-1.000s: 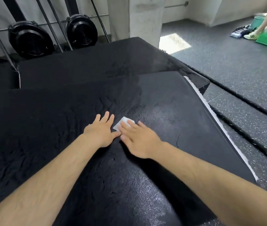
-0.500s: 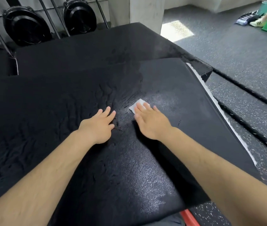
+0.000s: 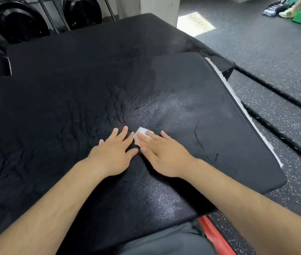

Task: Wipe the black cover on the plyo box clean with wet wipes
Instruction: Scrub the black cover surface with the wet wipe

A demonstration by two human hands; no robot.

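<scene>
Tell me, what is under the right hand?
A white wipe pokes out from under the right hand, pressed flat on the black cover. The hand hides the rest of it.

Mostly hidden: wet wipe [image 3: 141, 132], under the right hand [image 3: 164, 155] fingers [image 3: 150, 140]; one white corner shows ahead of them. The black cover [image 3: 182, 89] is cut off by the edge left of the left hand [image 3: 113, 155]. Weight plates [image 3: 19, 21] far beyond the fingers: tops cropped. Red strip [image 3: 214, 234] behind the wrists: partly covered by the forearm, nature unclear.
</scene>
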